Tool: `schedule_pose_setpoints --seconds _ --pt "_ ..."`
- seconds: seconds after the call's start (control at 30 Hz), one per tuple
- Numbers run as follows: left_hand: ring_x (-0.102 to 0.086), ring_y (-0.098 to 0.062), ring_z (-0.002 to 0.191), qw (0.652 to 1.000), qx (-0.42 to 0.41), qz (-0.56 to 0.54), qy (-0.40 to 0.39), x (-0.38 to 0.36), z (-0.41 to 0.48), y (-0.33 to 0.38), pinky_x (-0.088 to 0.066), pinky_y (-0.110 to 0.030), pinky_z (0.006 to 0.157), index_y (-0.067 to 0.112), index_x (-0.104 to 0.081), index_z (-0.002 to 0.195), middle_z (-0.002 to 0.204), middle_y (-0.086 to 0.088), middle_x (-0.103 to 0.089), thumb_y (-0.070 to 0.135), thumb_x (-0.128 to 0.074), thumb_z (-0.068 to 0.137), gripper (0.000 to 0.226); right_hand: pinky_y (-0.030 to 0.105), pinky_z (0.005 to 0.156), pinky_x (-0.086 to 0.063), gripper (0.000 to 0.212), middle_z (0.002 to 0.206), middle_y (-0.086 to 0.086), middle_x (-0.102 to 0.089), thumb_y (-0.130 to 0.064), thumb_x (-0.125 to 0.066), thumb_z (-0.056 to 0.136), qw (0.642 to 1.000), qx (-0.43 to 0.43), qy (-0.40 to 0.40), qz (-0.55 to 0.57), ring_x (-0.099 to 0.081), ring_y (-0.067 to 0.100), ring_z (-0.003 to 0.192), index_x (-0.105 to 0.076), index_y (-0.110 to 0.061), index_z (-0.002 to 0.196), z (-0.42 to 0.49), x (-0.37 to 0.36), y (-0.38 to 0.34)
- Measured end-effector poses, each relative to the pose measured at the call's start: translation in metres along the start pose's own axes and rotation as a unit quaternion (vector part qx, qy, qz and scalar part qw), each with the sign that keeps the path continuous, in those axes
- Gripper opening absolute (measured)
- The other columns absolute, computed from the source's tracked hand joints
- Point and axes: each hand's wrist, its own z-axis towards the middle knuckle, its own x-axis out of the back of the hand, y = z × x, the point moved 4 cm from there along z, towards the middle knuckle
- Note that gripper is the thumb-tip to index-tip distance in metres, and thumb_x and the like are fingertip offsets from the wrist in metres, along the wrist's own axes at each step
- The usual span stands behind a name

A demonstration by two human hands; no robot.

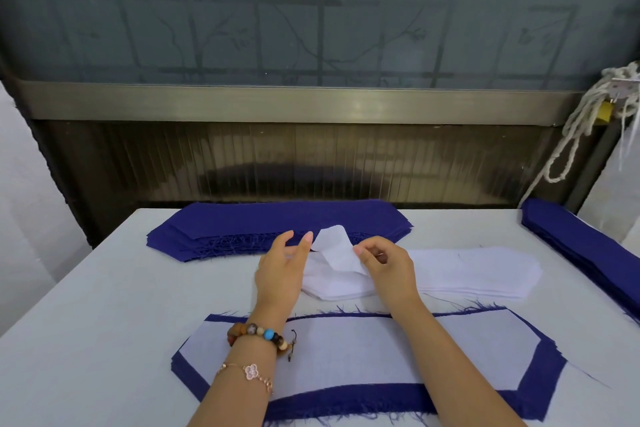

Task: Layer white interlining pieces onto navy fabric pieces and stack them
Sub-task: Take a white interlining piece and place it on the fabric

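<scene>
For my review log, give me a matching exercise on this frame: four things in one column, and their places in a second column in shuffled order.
Things:
1. navy fabric stack
2. white interlining stack
3. layered stack
4. rope

Places:
A. hanging at the right of the view, off the table
B. near edge of the table, closest to the person
C. far edge of the table, centre
D. middle of the table, between two other stacks

Pairs: 1-C; 2-D; 3-B; 4-A
</scene>
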Motion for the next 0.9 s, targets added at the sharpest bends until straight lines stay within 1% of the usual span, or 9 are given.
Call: schedule_pose_setpoints --seconds 0.13,0.27,0.4,0.47,0.57,0.67,0.77,0.83,0.9 --pt "-0.053 -0.017 0.122 0.998 -0.015 -0.013 -0.061 -0.009 0.0 0.002 -0.041 -0.041 0.108 0.029 -0.037 0.146 0.12 0.007 -0.065 0.057 -0.051 0.091 0.063 0.012 0.069 -0.044 0.009 0.08 -0.009 -0.066 -0.015 -0.064 0.09 1.0 0.002 -0.014 0.003 -0.058 0.008 0.077 -0.068 -0.018 0.081 -0.001 -0.001 0.0" --pt "-0.055 -0.009 0.118 0.991 -0.051 -0.017 -0.119 -0.013 -0.003 0.007 -0.044 -0.035 0.104 0.034 -0.042 0.143 0.116 0.014 -0.068 0.057 -0.055 0.088 0.061 0.01 0.068 -0.043 0.007 0.083 -0.009 -0.065 -0.017 -0.063 0.091 1.0 0.002 -0.01 -0.011 -0.057 0.007 0.08 -0.066 -0.017 0.085 0.0 -0.001 0.001" --pt "-0.054 -0.011 0.112 0.968 -0.119 0.132 -0.179 -0.023 -0.011 0.012 -0.05 -0.033 0.097 0.039 -0.045 0.142 0.118 0.012 -0.062 0.048 -0.078 0.075 0.075 0.009 0.066 -0.043 0.005 0.083 -0.008 -0.064 -0.017 -0.062 0.092 0.999 0.008 -0.014 -0.036 -0.058 0.007 0.078 -0.065 -0.017 0.087 0.0 -0.003 0.002" --pt "-0.05 -0.009 0.106 0.954 -0.16 0.191 -0.165 -0.025 -0.013 0.014 -0.047 -0.027 0.095 0.044 -0.043 0.141 0.115 0.01 -0.058 0.039 -0.082 0.074 0.078 0.009 0.065 -0.042 0.007 0.083 -0.006 -0.064 -0.017 -0.062 0.092 1.0 0.003 -0.003 -0.029 -0.057 0.008 0.077 -0.064 -0.016 0.086 0.0 -0.002 0.002" --pt "-0.052 -0.005 0.101 0.965 -0.187 0.149 -0.112 -0.019 -0.01 0.016 -0.045 -0.019 0.093 0.04 -0.057 0.132 0.11 0.008 -0.06 0.02 -0.074 0.085 0.053 0.009 0.065 -0.042 0.008 0.085 -0.005 -0.064 -0.019 -0.061 0.093 1.0 -0.002 0.004 -0.021 -0.056 0.007 0.078 -0.064 -0.015 0.087 0.001 -0.001 0.003" --pt "-0.045 -0.005 0.092 0.957 -0.234 0.168 -0.038 -0.013 -0.008 0.021 -0.039 -0.012 0.08 0.03 -0.073 0.108 0.096 0.017 -0.057 0.014 -0.068 0.089 0.026 0.009 0.067 -0.042 0.008 0.086 -0.006 -0.063 -0.021 -0.061 0.093 0.999 -0.011 -0.003 -0.03 -0.056 0.008 0.08 -0.064 -0.015 0.089 0.001 -0.002 0.004" --pt "-0.042 -0.009 0.081 0.957 -0.234 0.167 0.031 -0.007 -0.009 0.025 -0.032 -0.01 0.068 0.024 -0.077 0.098 0.078 0.018 -0.042 0.012 -0.069 0.088 0.017 0.01 0.068 -0.043 0.008 0.085 -0.007 -0.063 -0.022 -0.062 0.092 0.999 -0.015 -0.003 -0.029 -0.056 0.009 0.081 -0.064 -0.016 0.088 0.001 -0.002 0.004" --pt "-0.046 -0.01 0.071 0.956 -0.242 0.147 0.078 0.0 -0.012 0.026 -0.036 -0.011 0.065 0.023 -0.077 0.1 0.07 0.02 -0.048 0.011 -0.07 0.087 0.019 0.009 0.067 -0.043 0.006 0.083 -0.008 -0.064 -0.022 -0.065 0.09 0.999 -0.011 -0.008 -0.029 -0.057 0.008 0.079 -0.065 -0.018 0.085 0.001 -0.003 0.004" --pt "-0.058 -0.011 0.074 0.965 -0.232 0.092 0.076 0.002 -0.013 0.025 -0.049 -0.019 0.068 0.022 -0.077 0.104 0.078 0.013 -0.065 0.013 -0.068 0.089 0.019 0.01 0.065 -0.044 0.006 0.081 -0.009 -0.064 -0.022 -0.068 0.088 0.998 -0.002 -0.024 -0.053 -0.057 0.006 0.076 -0.065 -0.021 0.083 -0.001 -0.005 0.004"
